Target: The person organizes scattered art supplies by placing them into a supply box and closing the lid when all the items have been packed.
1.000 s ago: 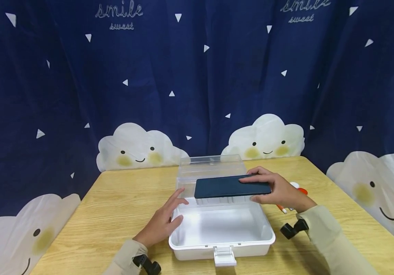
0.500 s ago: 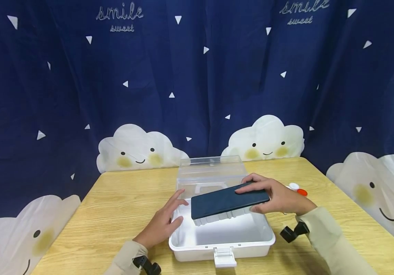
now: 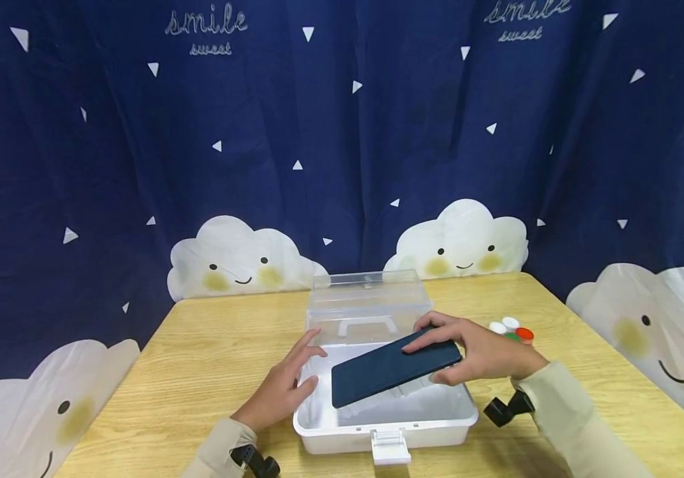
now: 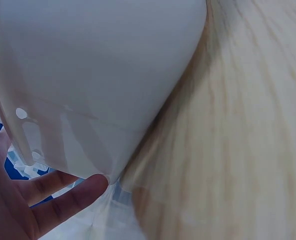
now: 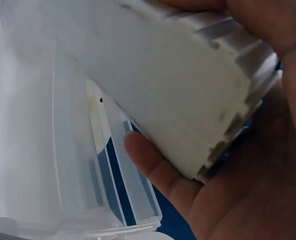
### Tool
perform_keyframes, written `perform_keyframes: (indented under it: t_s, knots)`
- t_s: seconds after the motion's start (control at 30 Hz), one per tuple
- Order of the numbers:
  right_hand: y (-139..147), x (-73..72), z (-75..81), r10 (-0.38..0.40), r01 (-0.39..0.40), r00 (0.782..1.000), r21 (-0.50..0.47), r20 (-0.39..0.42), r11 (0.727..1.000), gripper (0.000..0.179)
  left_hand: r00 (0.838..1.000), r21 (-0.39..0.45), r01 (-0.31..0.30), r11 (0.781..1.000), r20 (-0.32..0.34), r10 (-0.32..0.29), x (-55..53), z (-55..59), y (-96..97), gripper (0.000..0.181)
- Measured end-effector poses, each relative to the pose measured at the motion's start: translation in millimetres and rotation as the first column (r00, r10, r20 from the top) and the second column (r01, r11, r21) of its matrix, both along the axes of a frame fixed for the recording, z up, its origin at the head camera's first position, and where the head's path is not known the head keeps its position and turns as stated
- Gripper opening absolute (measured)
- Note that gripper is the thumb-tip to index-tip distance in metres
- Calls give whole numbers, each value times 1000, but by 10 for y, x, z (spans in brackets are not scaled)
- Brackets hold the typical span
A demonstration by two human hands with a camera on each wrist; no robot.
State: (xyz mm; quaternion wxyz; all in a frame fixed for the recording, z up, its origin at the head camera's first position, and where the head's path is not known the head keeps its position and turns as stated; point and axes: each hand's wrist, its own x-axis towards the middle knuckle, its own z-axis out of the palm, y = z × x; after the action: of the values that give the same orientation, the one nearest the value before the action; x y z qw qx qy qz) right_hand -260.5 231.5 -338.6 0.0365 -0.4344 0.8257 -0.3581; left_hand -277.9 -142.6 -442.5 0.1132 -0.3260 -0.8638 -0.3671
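A white plastic storage box (image 3: 330, 440) stands on the table with its clear lid (image 3: 371, 299) tipped back. Above its interior, my right hand (image 3: 479, 348) grips a long slim case (image 3: 392, 365) with a dark flat top and a white ribbed underside. Fingers lie on the dark top while the thumb is at its near edge; the case slants down to the left. From below, in the right wrist view, the case's pale flat bottom (image 5: 162, 85) shows. Spread fingers of my left hand (image 3: 282, 385) rest along the box's left rim, two of them at its outer wall (image 4: 98, 90).
Several small capped items, among them white (image 3: 510, 323) and red (image 3: 524, 334) ones, stand on the wooden table (image 3: 228, 345) beyond my right hand. A white latch (image 3: 389, 446) hangs from the box's front. A dark blue curtain (image 3: 353, 133) backs the table.
My right hand has brought the case nearer and lower over the box, its left end dipping toward the front. The lid's handle and the capped items show more. My left hand stays put.
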Motion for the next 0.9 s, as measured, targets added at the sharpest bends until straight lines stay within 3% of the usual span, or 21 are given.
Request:
perform_keyframes:
  t_s: [0.47, 0.9]
  knots:
    - [-128, 137, 35, -71, 82, 995, 160, -72, 984, 45, 1000, 6, -9, 1000, 16, 8, 4, -7, 4, 41]
    - [-190, 170, 11, -55, 77, 993, 211, -108, 974, 47, 1000, 8, 6, 1000, -3, -6, 0, -6, 4, 40]
